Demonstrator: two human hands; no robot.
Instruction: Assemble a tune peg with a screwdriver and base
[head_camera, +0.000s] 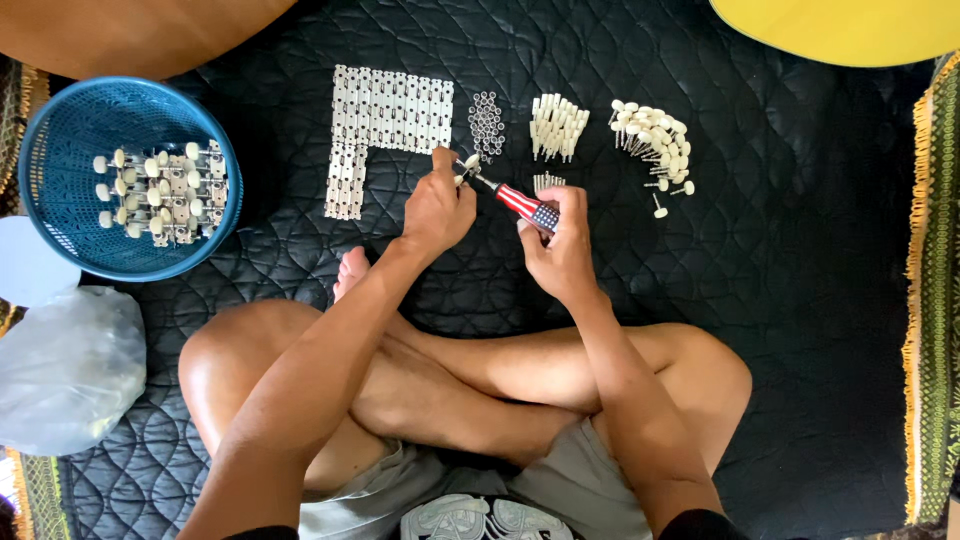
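I sit cross-legged on a black quilted mat (780, 300). My left hand (437, 208) pinches a small metal tuner part with a cream knob (468, 166). A screwdriver (520, 203) with a red, white and blue handle is gripped by my right hand (560, 245), its tip against that part. Ahead lie rows of white metal plates (385, 115), a heap of small metal rings (486, 122), a cluster of cream pegs (556, 126), a small bunch of screws (547, 180) and a pile of cream-knobbed posts (655, 140).
A blue plastic basket (60, 150) at left holds several assembled tuner strips (165, 195). A clear plastic bag (70, 365) lies below it. A brown guitar body (130, 35) sits at top left, a yellow one (850, 28) at top right. A fringed rug edge (930, 300) runs along the right.
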